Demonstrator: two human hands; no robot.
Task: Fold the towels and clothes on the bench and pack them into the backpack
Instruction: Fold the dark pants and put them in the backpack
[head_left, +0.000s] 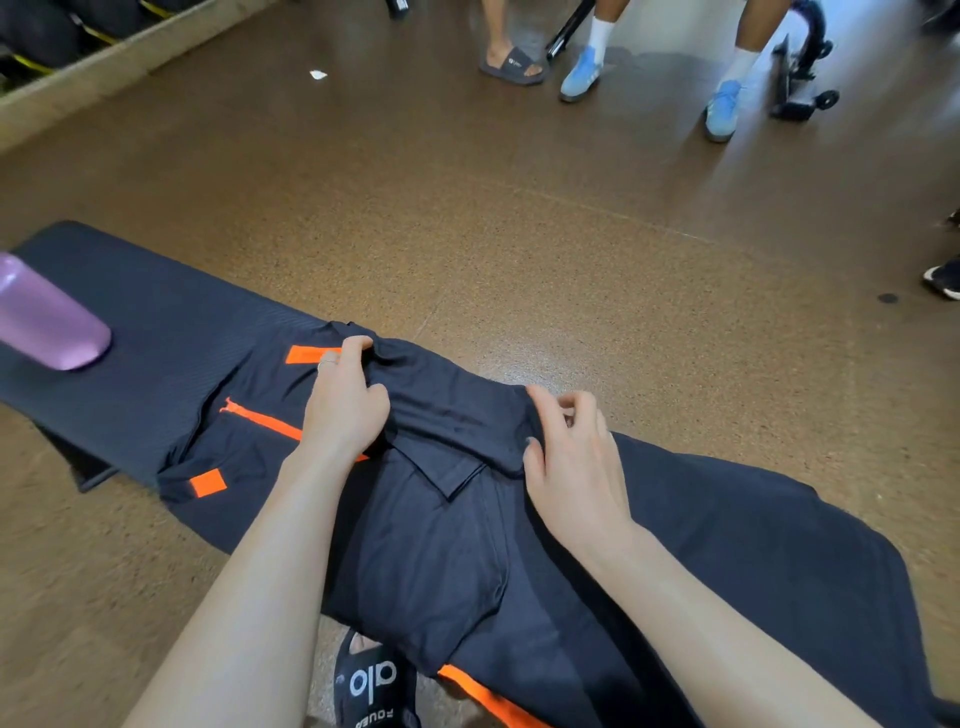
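Brown speckled cork-like floor (519, 234) fills the upper half of the frame. A long black padded bench (130, 322) runs diagonally from the left edge to the lower right. Spread along it lies a black fabric garment with orange zip and orange patches (426, 545), covering the bench from the centre to the lower right; its upper part is folded over into a thick band at the centre. The left hand (345, 402), a ring on one finger, grips the left end of that folded band, fingers curled into the cloth. The right hand (571, 457) rests on the right end of the band, fingers bent and pinching the fabric edge. A translucent purple plastic bottle (49, 322) lies on the bench at the left edge. A black slide sandal with white lettering (374, 686) shows at the bottom centre. Bystanders' feet in pale blue sneakers (722, 106) and a dark slide sandal (511, 65) stand at the top.
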